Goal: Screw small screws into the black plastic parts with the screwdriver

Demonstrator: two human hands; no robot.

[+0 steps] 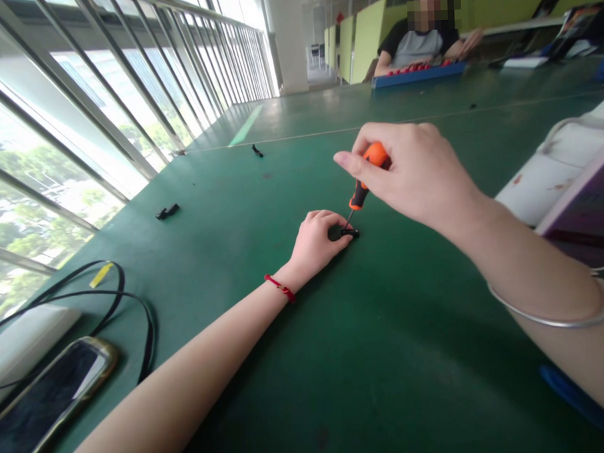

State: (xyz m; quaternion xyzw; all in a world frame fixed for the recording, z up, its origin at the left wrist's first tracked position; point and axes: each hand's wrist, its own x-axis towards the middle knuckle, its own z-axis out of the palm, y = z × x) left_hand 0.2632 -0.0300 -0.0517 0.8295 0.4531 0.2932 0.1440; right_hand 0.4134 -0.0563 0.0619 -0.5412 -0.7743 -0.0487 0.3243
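Note:
My right hand (400, 172) is closed round the orange and black handle of a screwdriver (359, 194), which slants down to the left. Its thin metal shaft reaches a small black part (351, 233) on the green table (388, 356). With fingertips and thumb, my left hand (320, 241) pinches this part against the tabletop. The exact spot where the tip meets the part is too small to make out.
Small black pieces lie at the left (168, 211) and farther back (257, 151). A phone (49, 404), a black cable (149, 326) and a white box are at the lower left. White items (545, 176) stand right. Across the table, a person sits behind a blue tray (418, 76).

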